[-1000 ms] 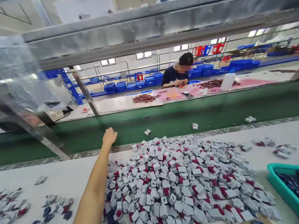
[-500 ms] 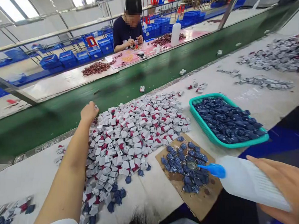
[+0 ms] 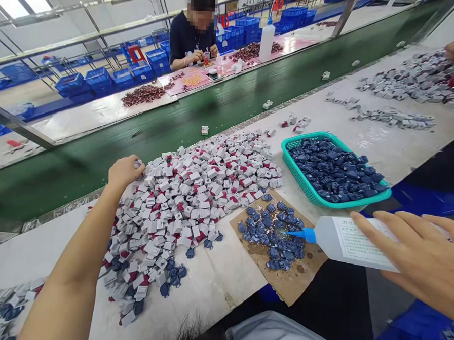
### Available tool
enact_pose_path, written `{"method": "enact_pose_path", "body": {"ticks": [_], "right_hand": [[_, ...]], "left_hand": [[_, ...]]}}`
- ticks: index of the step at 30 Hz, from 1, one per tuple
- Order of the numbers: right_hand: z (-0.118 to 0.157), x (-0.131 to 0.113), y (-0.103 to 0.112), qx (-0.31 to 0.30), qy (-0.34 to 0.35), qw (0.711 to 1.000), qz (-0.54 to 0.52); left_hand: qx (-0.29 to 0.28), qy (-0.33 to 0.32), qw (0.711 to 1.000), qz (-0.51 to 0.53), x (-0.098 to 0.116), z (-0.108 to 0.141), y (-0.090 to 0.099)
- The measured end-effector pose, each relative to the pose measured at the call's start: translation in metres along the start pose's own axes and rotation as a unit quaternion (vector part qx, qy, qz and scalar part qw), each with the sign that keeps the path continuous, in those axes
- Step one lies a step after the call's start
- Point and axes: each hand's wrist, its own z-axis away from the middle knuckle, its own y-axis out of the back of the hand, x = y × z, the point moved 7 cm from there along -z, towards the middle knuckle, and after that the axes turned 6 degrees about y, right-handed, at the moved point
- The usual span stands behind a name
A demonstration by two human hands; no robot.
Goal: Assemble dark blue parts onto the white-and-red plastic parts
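Two bare hands are working: the left hand (image 3: pixel 126 172) is pinching a small grey piece (image 3: pixel 137 163) beside the grey-and-red heap (image 3: pixel 195 188), while the right hand (image 3: pixel 428 259) is gripping a white bottle (image 3: pixel 333 239), which is tilting nearly sideways, its blue nozzle (image 3: pixel 308 235) pointing at navy pieces (image 3: pixel 283 263) on brown cardboard (image 3: pixel 301 280).

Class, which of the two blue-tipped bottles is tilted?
The labelled bottle in the right hand, nozzle over the cardboard; the other bottle stands upright beyond the belt.
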Motion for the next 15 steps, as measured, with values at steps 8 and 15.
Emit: {"method": "enact_pose_path", "body": {"ticks": [8, 15], "right_hand": [[-0.004, -0.002, 0.005, -0.018, 0.035, 0.998, 0.055], [-0.002, 0.0, -0.003, -0.035, 0.015, 0.998, 0.041]], "left_hand": [[-0.005, -0.001, 1.0, 0.006, 0.004, 0.004, -0.003], [0.005, 0.007, 1.0, 0.009, -0.004, 0.005, -0.002]]}}
